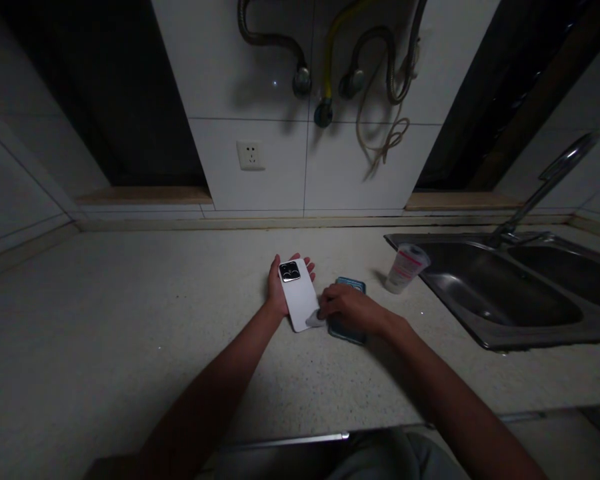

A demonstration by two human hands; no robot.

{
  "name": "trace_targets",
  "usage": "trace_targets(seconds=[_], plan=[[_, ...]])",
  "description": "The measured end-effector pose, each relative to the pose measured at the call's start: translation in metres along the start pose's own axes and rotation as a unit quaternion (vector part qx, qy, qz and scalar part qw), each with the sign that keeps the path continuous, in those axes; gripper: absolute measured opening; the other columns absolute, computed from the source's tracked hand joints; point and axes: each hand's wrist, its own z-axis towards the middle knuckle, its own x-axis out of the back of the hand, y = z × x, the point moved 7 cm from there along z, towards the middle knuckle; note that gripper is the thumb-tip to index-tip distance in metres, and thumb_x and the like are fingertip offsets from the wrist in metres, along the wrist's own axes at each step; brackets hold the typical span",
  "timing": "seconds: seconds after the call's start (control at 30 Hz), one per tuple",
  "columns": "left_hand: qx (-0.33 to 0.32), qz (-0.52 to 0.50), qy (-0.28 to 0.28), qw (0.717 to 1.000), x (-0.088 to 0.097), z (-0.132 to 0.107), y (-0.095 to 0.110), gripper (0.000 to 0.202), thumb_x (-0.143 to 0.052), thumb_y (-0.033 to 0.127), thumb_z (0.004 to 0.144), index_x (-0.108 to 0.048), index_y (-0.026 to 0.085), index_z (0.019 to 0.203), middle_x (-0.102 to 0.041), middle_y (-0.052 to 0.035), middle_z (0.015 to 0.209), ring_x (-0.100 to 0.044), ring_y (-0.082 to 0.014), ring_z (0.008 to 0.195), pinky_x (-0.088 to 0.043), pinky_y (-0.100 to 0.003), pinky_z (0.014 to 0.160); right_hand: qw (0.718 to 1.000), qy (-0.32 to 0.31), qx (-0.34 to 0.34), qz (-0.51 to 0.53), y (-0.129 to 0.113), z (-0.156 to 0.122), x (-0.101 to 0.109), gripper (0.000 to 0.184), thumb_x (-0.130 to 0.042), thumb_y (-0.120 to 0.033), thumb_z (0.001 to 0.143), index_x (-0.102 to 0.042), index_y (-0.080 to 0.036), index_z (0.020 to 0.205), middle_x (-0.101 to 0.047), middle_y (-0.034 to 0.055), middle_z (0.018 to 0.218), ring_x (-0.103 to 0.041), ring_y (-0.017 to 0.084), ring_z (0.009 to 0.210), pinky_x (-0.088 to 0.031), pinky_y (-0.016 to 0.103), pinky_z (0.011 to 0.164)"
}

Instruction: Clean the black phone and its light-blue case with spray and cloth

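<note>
My left hand (278,291) holds a white phone (298,293) from beneath, back side up, with its dark camera block at the far end; fingertips show past the phone's far edge. My right hand (347,307) is closed, pinching a small pale cloth or wipe (315,321) against the phone's near right corner. Under my right hand lies a teal phone case (349,330) flat on the speckled countertop (130,320).
A small white bottle with a pink label (405,267) stands tilted by the rim of a steel double sink (485,333) at the right, with a tap (545,187) above it. Hoses (325,73) and a wall socket (251,155) are on the tiled wall.
</note>
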Motion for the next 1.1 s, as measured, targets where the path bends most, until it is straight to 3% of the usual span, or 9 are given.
trace_targets(seconds=[0.1,0.23,0.47,0.53,0.6,0.7,0.83,0.97,1.1], plan=[[0.018,0.007,-0.013,1.000,-0.003,-0.002,-0.004,0.047,-0.045,0.056,0.094,-0.064,0.016,0.111,-0.074,-0.0116,0.097,-0.072,-0.0235,0.088,-0.055,-0.038,0.082,0.996,0.041,-0.067,-0.048,0.017,-0.004,0.004,0.032,-0.063,0.002,0.078,-0.078,-0.023,0.090,-0.070,0.0040,0.085,-0.062,0.017,0.079,-0.043,0.027,0.069],[0.026,0.012,-0.025,0.999,-0.005,-0.003,-0.007,0.048,-0.043,0.056,0.095,-0.064,0.016,0.109,-0.074,-0.0120,0.098,-0.072,-0.0242,0.088,-0.056,-0.038,0.080,0.990,0.078,-0.097,-0.070,0.019,-0.002,0.001,0.027,-0.057,-0.002,0.084,-0.076,-0.020,0.088,-0.068,0.0067,0.085,-0.060,0.018,0.080,-0.044,0.028,0.067],[0.016,-0.009,-0.017,1.000,-0.001,0.001,-0.005,0.046,-0.048,0.056,0.092,-0.063,0.017,0.113,-0.074,-0.0114,0.098,-0.071,-0.0243,0.080,-0.056,-0.042,0.079,0.953,0.276,-0.115,0.043,0.016,-0.010,0.025,0.030,-0.050,-0.011,0.093,-0.068,-0.019,0.116,-0.064,0.0094,0.096,-0.062,0.019,0.086,-0.051,0.031,0.072],[0.018,-0.016,-0.017,1.000,-0.001,0.002,-0.006,0.047,-0.048,0.056,0.092,-0.063,0.017,0.113,-0.074,-0.0115,0.097,-0.072,-0.0246,0.083,-0.056,-0.043,0.082,0.958,0.258,-0.092,0.084,0.010,-0.006,0.019,0.029,-0.050,-0.013,0.095,-0.066,-0.020,0.119,-0.065,0.0093,0.098,-0.062,0.019,0.086,-0.052,0.031,0.074],[0.012,-0.019,-0.008,1.000,0.001,0.003,-0.006,0.049,-0.046,0.057,0.093,-0.064,0.016,0.112,-0.074,-0.0126,0.098,-0.072,-0.0250,0.088,-0.055,-0.043,0.086,0.974,0.198,-0.051,0.099,-0.003,0.002,0.006,0.028,-0.051,-0.014,0.096,-0.066,-0.019,0.119,-0.066,0.0098,0.099,-0.063,0.019,0.087,-0.051,0.031,0.075],[0.000,-0.015,0.010,1.000,0.003,0.004,-0.004,0.049,-0.044,0.056,0.094,-0.065,0.015,0.110,-0.073,-0.0138,0.098,-0.072,-0.0251,0.090,-0.054,-0.042,0.089,0.989,0.116,0.006,0.094,-0.026,0.012,-0.018,0.026,-0.053,-0.011,0.094,-0.069,-0.018,0.113,-0.068,0.0097,0.095,-0.061,0.019,0.087,-0.049,0.030,0.075],[-0.011,-0.013,0.008,1.000,0.003,0.003,-0.002,0.048,-0.047,0.056,0.093,-0.065,0.015,0.110,-0.074,-0.0132,0.096,-0.072,-0.0243,0.089,-0.054,-0.042,0.091,0.995,0.055,0.054,0.058,-0.051,0.016,-0.036,0.027,-0.055,-0.007,0.090,-0.070,-0.019,0.110,-0.068,0.0091,0.096,-0.060,0.018,0.088,-0.047,0.031,0.078],[-0.003,-0.014,0.008,1.000,0.004,0.002,-0.002,0.048,-0.046,0.056,0.093,-0.066,0.015,0.106,-0.073,-0.0136,0.096,-0.072,-0.0244,0.088,-0.053,-0.043,0.091,0.995,0.053,0.068,0.051,-0.051,0.014,-0.030,0.030,-0.056,-0.005,0.087,-0.071,-0.019,0.108,-0.068,0.0084,0.096,-0.060,0.019,0.089,-0.046,0.031,0.079],[-0.020,-0.033,0.027,0.999,0.008,0.004,0.000,0.046,-0.044,0.054,0.094,-0.066,0.015,0.103,-0.073,-0.0138,0.094,-0.072,-0.0246,0.088,-0.054,-0.042,0.089,0.996,0.087,0.013,0.034,-0.027,0.009,-0.015,0.030,-0.057,-0.004,0.086,-0.072,-0.018,0.107,-0.068,0.0090,0.092,-0.059,0.020,0.085,-0.044,0.031,0.074]])
